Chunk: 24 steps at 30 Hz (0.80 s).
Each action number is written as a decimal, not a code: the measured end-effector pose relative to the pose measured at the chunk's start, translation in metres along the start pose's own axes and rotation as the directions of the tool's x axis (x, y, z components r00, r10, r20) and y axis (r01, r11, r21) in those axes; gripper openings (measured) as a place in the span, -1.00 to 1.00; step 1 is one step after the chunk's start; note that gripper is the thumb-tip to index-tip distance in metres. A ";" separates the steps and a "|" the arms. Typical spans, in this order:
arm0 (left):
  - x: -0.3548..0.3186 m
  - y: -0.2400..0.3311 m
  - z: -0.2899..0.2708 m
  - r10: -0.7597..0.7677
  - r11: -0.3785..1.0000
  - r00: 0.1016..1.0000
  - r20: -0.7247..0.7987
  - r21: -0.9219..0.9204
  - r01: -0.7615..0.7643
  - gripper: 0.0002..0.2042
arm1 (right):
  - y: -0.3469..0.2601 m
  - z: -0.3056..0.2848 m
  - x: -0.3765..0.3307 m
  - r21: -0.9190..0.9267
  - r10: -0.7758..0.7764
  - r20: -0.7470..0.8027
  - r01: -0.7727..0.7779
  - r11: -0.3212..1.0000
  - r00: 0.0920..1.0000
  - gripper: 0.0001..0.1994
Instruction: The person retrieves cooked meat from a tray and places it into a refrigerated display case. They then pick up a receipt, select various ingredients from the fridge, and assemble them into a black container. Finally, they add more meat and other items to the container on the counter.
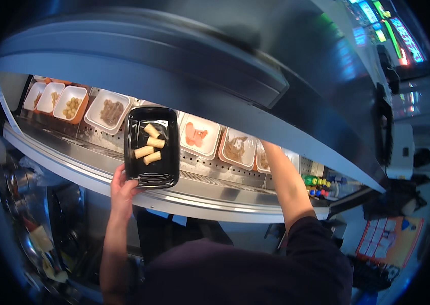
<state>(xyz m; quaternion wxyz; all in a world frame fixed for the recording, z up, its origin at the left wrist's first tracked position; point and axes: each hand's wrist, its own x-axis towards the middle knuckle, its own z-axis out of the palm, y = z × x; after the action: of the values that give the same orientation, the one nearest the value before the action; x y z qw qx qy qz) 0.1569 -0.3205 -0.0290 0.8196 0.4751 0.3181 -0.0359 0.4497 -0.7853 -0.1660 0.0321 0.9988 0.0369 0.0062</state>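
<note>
Left hand point(122, 189) holds black tray point(166, 152) (four rolls point(150, 145) inside)

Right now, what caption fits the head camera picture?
Left hand holds a black plastic tray with four golden rolls; right arm reaches into a warmer.

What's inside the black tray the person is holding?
Four little golden rolls lie inside the black tray, held by the left hand. The tray covers whatever sits behind it in the food case.

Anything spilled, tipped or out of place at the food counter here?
Nothing stands out. The black tray in the left hand sits level with four rolls inside; the bins line up in a row. The right hand is hidden.
</note>
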 end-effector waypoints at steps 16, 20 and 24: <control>0.014 -0.066 0.101 0.077 0.997 0.995 -0.065 -0.014 -0.078 -0.50 | -0.024 -0.103 0.040 0.617 -0.206 0.124 0.087 0.782 0.971 -0.60; 0.034 -0.081 0.123 0.079 0.993 0.996 -0.044 -0.083 -0.083 -0.46 | -0.045 -0.115 0.038 0.662 -0.223 0.155 0.066 0.746 0.962 -0.56; 0.054 -0.093 0.141 0.080 0.997 0.997 -0.012 -0.007 -0.080 -0.45 | -0.050 -0.133 0.030 0.706 -0.222 0.170 0.038 0.707 0.960 -0.52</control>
<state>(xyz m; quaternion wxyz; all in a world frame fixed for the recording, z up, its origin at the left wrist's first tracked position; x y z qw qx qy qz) 0.2351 -0.4712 -0.0811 0.8204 0.4845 0.3037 0.0006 0.4740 -0.7247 -0.0360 -0.3414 0.9248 0.1032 -0.1326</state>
